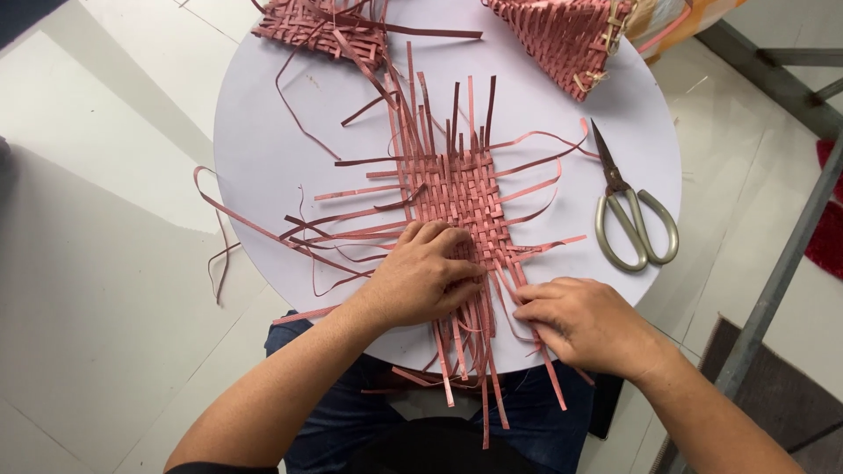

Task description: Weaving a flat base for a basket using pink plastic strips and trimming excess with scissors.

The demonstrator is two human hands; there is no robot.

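Observation:
A flat mat woven from reddish-pink strips (461,189) lies in the middle of a round white table (263,132), with loose strip ends (474,369) fanning out on all sides and hanging over the near edge. My left hand (421,276) presses palm-down on the mat's near end, fingers curled over the weave. Just to its right, my right hand (584,320) pinches a loose strip at the mat's near right corner, fingertips pointing left toward the weave.
Metal scissors (628,215) lie shut on the table's right side. A partly woven piece (320,26) sits at the far left edge and a woven basket (566,35) at the far right. Pale floor tiles surround the table; a metal frame (790,254) stands at right.

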